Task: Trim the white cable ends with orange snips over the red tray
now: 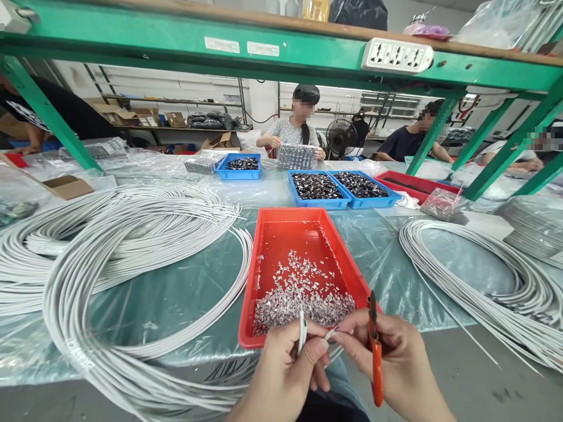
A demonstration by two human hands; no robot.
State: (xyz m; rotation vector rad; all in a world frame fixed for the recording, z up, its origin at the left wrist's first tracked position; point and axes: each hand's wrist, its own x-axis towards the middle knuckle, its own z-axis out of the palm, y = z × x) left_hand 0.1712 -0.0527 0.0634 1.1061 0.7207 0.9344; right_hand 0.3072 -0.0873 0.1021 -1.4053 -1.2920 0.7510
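My left hand [292,366] pinches a white cable [302,331] near its end, just in front of the red tray. Close beside it, my right hand [391,357] has thumb and index finger pressed together at the cable's tip, and orange-handled pliers or cutters [377,363] are held in the same hand with the blades pointing up. Small silvery pieces [303,302] are heaped in the near part of the red tray [247,310]. A large coil of white cable [70,293] lies to the left, its lower strands running toward my left forearm.
Another white cable coil [488,299] lies at the right. Blue trays [323,203] of dark parts stand behind the red tray. Across the table a person [299,129] holds a sheet of parts. Above runs a green shelf beam [176,50] with a power strip [397,55].
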